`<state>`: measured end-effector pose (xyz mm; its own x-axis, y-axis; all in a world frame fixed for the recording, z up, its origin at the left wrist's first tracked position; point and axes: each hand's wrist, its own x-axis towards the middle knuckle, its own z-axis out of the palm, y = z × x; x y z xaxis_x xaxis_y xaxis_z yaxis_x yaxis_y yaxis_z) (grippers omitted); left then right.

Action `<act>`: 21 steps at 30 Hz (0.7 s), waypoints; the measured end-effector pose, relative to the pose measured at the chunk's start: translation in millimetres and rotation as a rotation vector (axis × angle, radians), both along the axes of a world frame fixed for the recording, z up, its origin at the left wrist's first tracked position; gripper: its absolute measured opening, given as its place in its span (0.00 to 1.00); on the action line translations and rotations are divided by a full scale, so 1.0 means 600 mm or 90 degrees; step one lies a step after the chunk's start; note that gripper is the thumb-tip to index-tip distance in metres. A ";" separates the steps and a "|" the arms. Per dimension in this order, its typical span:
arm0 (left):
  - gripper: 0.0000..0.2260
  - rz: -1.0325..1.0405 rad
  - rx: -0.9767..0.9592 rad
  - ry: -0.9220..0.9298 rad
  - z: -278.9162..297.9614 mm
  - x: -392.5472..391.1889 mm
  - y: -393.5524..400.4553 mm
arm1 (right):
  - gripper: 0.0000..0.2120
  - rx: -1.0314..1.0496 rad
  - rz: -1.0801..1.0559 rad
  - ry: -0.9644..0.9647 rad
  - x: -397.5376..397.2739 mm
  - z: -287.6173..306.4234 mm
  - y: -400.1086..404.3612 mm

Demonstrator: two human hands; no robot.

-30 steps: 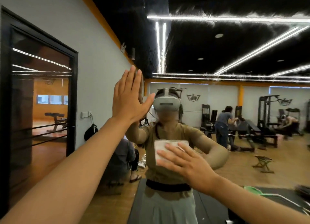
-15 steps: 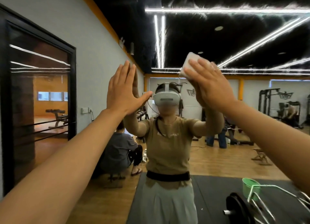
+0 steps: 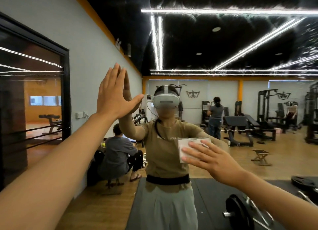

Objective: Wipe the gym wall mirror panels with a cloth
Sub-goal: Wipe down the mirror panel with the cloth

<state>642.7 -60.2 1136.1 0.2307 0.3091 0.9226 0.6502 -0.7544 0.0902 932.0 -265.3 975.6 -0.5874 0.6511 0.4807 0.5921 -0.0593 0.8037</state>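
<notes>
- The right hand (image 3: 211, 158) lies flat with its fingers straight and spread, pressing a folded white cloth (image 3: 185, 146) against the mirror (image 3: 223, 109), low and right of the middle of the view; nothing is curled round the cloth, the palm simply pins it to the glass.
- The cloth shows past the fingertips on the left and upper side, at about chest height of the reflected figure.
- The left hand (image 3: 112, 95) is raised higher on the left, fingers straight and together, thumb out to the right, palm laid flat on the glass and meeting its own reflection; it holds nothing.
- The mirror fills the far wall and gives back the whole gym: the person at the glass wears a white headset (image 3: 165, 101), a tan shirt and a black belt.
- In the reflection, left of that figure, someone in a grey top (image 3: 118, 154) sits hunched low by the wall.
- Further back in the reflection stand a weight bench (image 3: 240, 126) and tall black machines (image 3: 268, 105), with another person among them.
- A small wooden stool (image 3: 260, 156) sits on the wood floor to the right.
- Near the bottom right a black weight plate (image 3: 236, 212) on a bar rests over the dark mat.
- A black-framed doorway (image 3: 66, 92) stands at the left.
</notes>
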 end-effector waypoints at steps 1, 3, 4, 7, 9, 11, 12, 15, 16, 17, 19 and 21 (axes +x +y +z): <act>0.46 -0.002 0.002 -0.003 0.000 0.000 0.000 | 0.34 -0.006 0.001 -0.011 0.005 0.015 -0.006; 0.45 -0.009 0.005 -0.007 0.000 0.000 -0.001 | 0.37 0.010 0.000 0.018 0.011 0.062 -0.010; 0.45 -0.010 0.005 -0.008 0.000 0.001 -0.001 | 0.38 0.034 0.002 0.057 0.011 0.095 -0.011; 0.45 -0.006 0.004 -0.009 -0.001 0.000 -0.005 | 0.32 0.163 0.021 0.213 0.011 0.210 -0.009; 0.46 -0.006 0.000 -0.004 -0.001 -0.001 -0.008 | 0.27 0.244 0.026 0.326 0.009 0.278 -0.014; 0.46 -0.009 -0.004 -0.001 -0.001 -0.001 -0.009 | 0.26 0.297 0.027 0.400 0.006 0.309 -0.016; 0.47 -0.009 -0.005 -0.001 0.000 -0.001 -0.009 | 0.26 0.309 0.033 0.414 0.004 0.308 -0.013; 0.47 -0.008 -0.012 -0.004 0.000 0.000 -0.012 | 0.26 0.313 0.058 0.411 0.000 0.245 -0.012; 0.47 -0.010 -0.015 -0.009 0.001 0.001 -0.014 | 0.27 0.307 0.058 0.406 0.001 0.208 -0.014; 0.47 -0.013 -0.017 -0.013 0.001 0.003 -0.015 | 0.27 0.297 0.057 0.402 0.006 0.165 -0.019; 0.47 -0.013 -0.020 -0.019 0.001 0.006 -0.016 | 0.27 0.274 0.055 0.395 0.022 0.072 -0.036; 0.48 -0.006 -0.017 -0.024 -0.001 0.008 -0.015 | 0.29 0.244 0.041 0.394 0.037 -0.007 -0.055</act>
